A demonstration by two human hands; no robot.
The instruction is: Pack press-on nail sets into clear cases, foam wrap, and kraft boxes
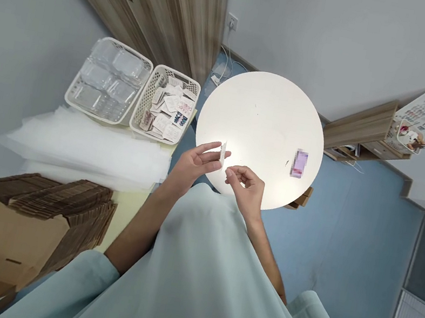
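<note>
Over the near edge of the round white table (265, 113), my left hand (189, 168) grips a small white card (222, 154) between thumb and fingers. The card stands nearly edge-on, so its face hardly shows. Just to its right, my right hand (249, 188) is closed in a pinch, thumb against fingertips. Whatever may be between those fingertips is too small to make out. On the right part of the table lies a purple and pink item (299, 164), pixelated in the picture. A tiny dark bit (287, 163) lies beside it.
Left of the table, one white basket (133, 122) holds small cards and packets; another basket (68, 92) holds clear plastic boxes. White foam sheets (91, 146) and flattened cardboard boxes (77, 201) lie nearer me. A wooden shelf (367, 123) stands at right, a wooden cabinet (174, 4) behind.
</note>
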